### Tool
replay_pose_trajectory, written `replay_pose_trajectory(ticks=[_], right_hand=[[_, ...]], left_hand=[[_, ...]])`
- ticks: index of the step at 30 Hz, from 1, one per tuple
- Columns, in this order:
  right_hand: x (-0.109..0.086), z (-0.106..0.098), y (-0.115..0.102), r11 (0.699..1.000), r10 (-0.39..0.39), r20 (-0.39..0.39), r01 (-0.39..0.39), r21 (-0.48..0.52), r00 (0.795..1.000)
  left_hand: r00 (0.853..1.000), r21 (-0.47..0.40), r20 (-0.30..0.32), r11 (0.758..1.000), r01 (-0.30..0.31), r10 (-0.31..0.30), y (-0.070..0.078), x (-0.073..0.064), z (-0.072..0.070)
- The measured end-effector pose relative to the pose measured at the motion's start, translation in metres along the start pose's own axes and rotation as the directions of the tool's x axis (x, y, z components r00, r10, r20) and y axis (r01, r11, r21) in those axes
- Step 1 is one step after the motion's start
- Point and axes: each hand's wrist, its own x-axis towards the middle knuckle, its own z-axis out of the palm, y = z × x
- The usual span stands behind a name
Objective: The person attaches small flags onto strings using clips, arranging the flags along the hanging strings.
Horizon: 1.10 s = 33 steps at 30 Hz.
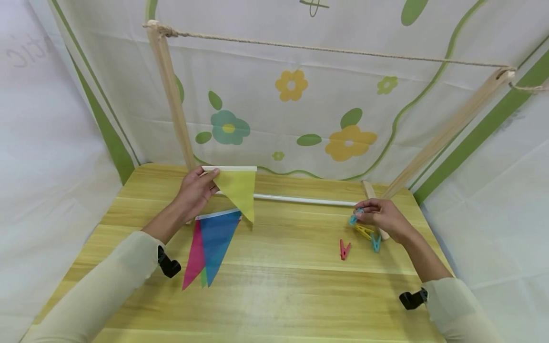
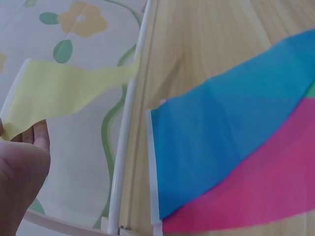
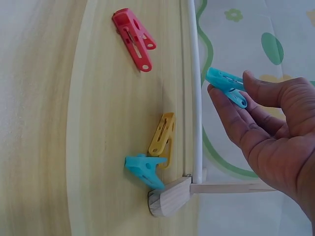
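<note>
In the head view, the left hand (image 1: 195, 190) is pinching the top left corner of a yellow triangular paper pennant with a white top band (image 1: 238, 188), holding it up above the pale wooden counter (image 1: 279, 290). At five o'clock from that hand a blue triangular pennant (image 1: 216, 240) is lying flat over a pink one (image 1: 194, 259), with a green sliver showing between their tips. At three o'clock across the counter, the right hand (image 1: 381, 216) is pinching a turquoise plastic clothes peg (image 1: 354, 218) in its fingertips. Just below that hand a yellow peg (image 1: 363, 232) and a second turquoise peg (image 1: 376, 243) are lying close together, with a red peg (image 1: 344, 249) at eight o'clock from them. A white rod (image 1: 300, 199) is running along the counter's far edge between two slanting wooden posts, and a rough twine line (image 1: 343, 50) is stretching between the post tops. A white cloth printed with flowers and green stripes (image 1: 300, 109) is hanging behind.

In the left wrist view, the left hand's fingers are gripping the yellow pennant's corner at nine o'clock; the blue pennant is lying at four o'clock, apart from the hand.

In the right wrist view, the right hand's thumb and fingers are closing on the turquoise peg at one o'clock, beside the white rod; the other pegs are lying untouched on the counter.
</note>
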Motion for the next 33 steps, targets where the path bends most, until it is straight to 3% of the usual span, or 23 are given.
replay_pose_trajectory(ticks=[4, 15, 19, 29, 33], right_hand=[[0.002, 0.000, -0.005, 0.999, -0.010, 0.010, 0.010, 0.045, 1.000], [0.007, -0.001, -0.025, 0.998, -0.035, -0.034, 0.037, 0.046, 0.999], [0.009, -0.003, -0.036, 0.998, -0.061, -0.068, 0.063, 0.027, 0.996], [0.020, -0.009, -0.064, 0.973, -0.158, -0.109, 0.174, 0.152, 0.981], [0.021, -0.014, -0.076, 0.979, -0.160, -0.115, 0.172, 0.110, 0.981]], left_hand=[[1.000, -0.044, -0.015, 0.999, -0.011, 0.011, 0.002, 0.004, 0.006], [0.995, -0.155, -0.071, 0.985, -0.077, 0.066, 0.008, 0.009, 0.019], [0.991, -0.173, -0.079, 0.978, -0.118, 0.105, 0.013, 0.011, 0.023], [0.983, -0.192, -0.076, 0.965, -0.181, 0.169, 0.022, 0.016, 0.034], [0.983, -0.199, -0.066, 0.963, -0.183, 0.174, 0.025, 0.018, 0.040]])
